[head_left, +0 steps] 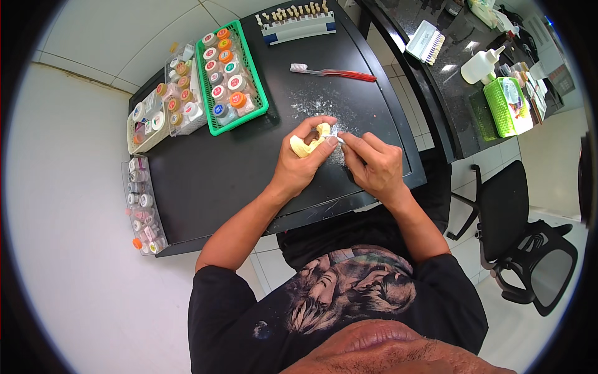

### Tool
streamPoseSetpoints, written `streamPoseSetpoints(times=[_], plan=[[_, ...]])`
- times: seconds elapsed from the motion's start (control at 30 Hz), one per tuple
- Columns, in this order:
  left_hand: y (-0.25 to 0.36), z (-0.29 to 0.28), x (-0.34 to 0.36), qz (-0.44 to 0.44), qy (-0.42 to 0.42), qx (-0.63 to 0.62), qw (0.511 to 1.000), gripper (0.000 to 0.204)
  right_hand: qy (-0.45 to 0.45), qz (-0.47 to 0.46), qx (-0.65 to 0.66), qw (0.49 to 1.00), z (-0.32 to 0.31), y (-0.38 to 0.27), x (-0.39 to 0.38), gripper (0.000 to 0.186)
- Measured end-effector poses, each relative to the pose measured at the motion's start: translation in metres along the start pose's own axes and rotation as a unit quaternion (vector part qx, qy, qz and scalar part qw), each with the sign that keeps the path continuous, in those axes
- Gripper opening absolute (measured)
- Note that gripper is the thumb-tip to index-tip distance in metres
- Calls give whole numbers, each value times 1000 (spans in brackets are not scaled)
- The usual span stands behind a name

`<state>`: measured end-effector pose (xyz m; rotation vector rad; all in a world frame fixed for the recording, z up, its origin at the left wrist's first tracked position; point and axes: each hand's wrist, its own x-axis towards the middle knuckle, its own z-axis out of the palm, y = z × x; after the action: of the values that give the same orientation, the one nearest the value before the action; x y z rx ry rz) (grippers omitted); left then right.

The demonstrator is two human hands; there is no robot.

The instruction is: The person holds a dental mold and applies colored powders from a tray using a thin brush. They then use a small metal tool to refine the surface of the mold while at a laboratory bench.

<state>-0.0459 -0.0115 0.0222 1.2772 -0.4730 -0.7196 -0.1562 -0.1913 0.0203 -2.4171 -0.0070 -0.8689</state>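
My left hand [300, 163] grips a pale yellow plaster dental cast [305, 146] just above the black table [205, 181]. My right hand [374, 163] pinches a thin metal tool [336, 136] whose tip meets the cast at its upper right side. Both hands sit close together near the table's front edge. White powder [317, 106] is scattered on the table just beyond the hands.
A green basket of small round jars [229, 75] stands at the back left, with clear trays of jars [177, 93] beside it and another [142, 206] at the left edge. A red toothbrush [336, 73] and a tooth rack [298, 23] lie further back. An office chair [523, 237] stands at right.
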Motion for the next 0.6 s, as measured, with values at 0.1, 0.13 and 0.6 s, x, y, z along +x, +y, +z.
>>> streamPoseSetpoints(times=[0.1, 0.13, 0.6], plan=[[-1, 0, 0, 28, -8, 9, 1000, 45, 8, -9, 13, 1000, 0, 0, -1, 27], [-1, -1, 0, 32, -10, 6, 999, 45, 5, -12, 12, 1000, 0, 0, 0, 27], [2, -1, 0, 29, -15, 24, 999, 44, 6, -4, 19, 1000, 1, 1, -1, 26]])
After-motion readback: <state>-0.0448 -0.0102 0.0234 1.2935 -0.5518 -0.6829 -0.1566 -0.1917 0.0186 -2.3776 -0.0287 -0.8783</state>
